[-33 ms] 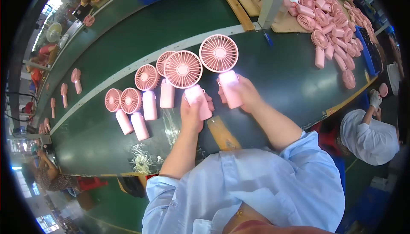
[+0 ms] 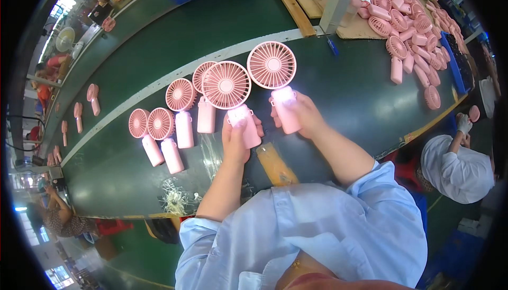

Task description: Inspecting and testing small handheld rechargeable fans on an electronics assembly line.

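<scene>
My left hand (image 2: pixel 235 141) is closed round the handle of a pink handheld fan (image 2: pixel 226 85). In my right hand (image 2: pixel 308 115) is a second pink handheld fan (image 2: pixel 272 65), its round grille tilted up and away from me. A bright glow shows at the top of both handles. The two grilles nearly touch at their rims. Left of my hands, several like fans lie on the dark green table, among them one fan (image 2: pixel 180 95) and another fan (image 2: pixel 160 124). One more grille (image 2: pixel 201 76) is partly covered by the fan in my left hand.
A big heap of pink fans (image 2: pixel 407 31) lies at the far right beside a blue crate (image 2: pixel 456 63). Past my right hand are a blue pen (image 2: pixel 332 47) and a metal post (image 2: pixel 337 5). Brown tape (image 2: pixel 275 164) sticks to the table; co-workers sit left and right.
</scene>
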